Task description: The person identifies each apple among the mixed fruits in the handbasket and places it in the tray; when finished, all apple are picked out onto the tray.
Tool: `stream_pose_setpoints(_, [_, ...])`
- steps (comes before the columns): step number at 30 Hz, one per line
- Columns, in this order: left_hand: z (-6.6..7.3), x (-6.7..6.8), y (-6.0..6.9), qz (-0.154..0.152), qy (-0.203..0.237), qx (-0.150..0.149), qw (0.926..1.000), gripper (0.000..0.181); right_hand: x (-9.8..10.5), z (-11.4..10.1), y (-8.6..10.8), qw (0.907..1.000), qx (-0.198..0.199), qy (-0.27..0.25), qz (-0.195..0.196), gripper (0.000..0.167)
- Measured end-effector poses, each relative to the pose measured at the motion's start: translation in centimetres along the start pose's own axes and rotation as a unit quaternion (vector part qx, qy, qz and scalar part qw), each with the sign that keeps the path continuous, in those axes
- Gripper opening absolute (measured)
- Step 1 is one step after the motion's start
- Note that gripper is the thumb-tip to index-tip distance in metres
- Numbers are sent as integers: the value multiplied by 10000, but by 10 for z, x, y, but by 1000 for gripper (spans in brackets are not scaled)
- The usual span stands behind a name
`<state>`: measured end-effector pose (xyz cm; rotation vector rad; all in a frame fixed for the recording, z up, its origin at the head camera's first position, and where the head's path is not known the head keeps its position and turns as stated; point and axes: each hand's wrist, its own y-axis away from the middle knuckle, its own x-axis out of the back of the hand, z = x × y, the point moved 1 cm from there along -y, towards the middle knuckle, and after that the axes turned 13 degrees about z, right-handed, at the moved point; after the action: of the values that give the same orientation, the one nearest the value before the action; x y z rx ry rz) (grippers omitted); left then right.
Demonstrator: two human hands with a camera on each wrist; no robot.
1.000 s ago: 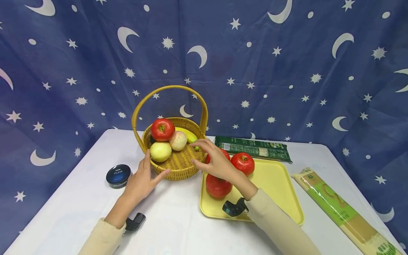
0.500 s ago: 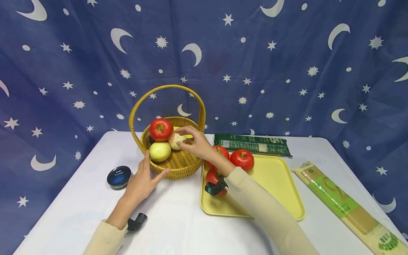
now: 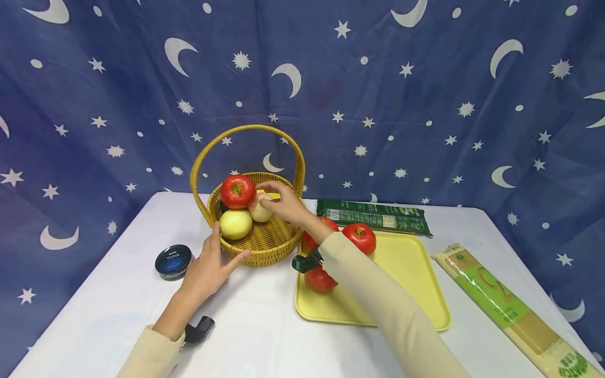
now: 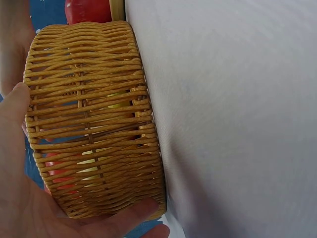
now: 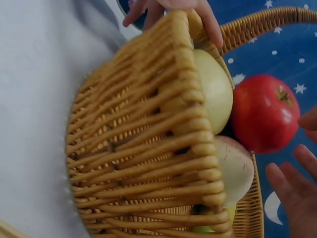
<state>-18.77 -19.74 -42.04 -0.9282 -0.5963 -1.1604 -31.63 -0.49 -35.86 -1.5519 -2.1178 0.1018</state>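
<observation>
A wicker basket (image 3: 264,257) with a tall handle holds a red apple (image 3: 238,192), a pale yellow-green fruit (image 3: 236,224), a whitish, pink-speckled peach (image 3: 259,209) and something yellow, mostly covered. My left hand (image 3: 205,270) rests against the basket's front left side, fingers and thumb spread and fairly straight; the left wrist view has its thumb at the rim. Over the basket reaches my right hand (image 3: 285,203), beside the peach and close to the apple. In the right wrist view its parted fingers (image 5: 292,188) show a gap to the apple (image 5: 265,114).
To the right stands a yellow tray (image 3: 406,283) with several red apples (image 3: 359,239), partly behind the right forearm. Behind it lies a green packet (image 3: 378,216); a long noodle-like packet (image 3: 510,310) lies at far right. A tuna can (image 3: 173,262) sits left of the basket.
My right hand has moved left and inward over the basket, from the right rim to beside the peach and apple. My left hand stays at the basket; the fruit have not visibly moved.
</observation>
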Motion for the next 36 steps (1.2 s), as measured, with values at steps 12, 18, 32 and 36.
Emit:
stream_pose_setpoints(12, [3,-4,-3,106,90,-94,9999,106,-9,13,-15,9947,-95,-891,-497,62])
stream_pose_setpoints(18, [2,-7,-1,4,105,-6,9999,107,-15,17,-11,9945,-108,-826,-638,69])
stream_pose_setpoints(32, [-2,-1,1,41,23,43,10000,106,-32,4,-20,9939,-71,-1086,-189,61])
stream_pose_setpoints(36, [-2,1,1,26,-3,62,10000,106,-43,3,-25,9911,-246,-1230,-452,69])
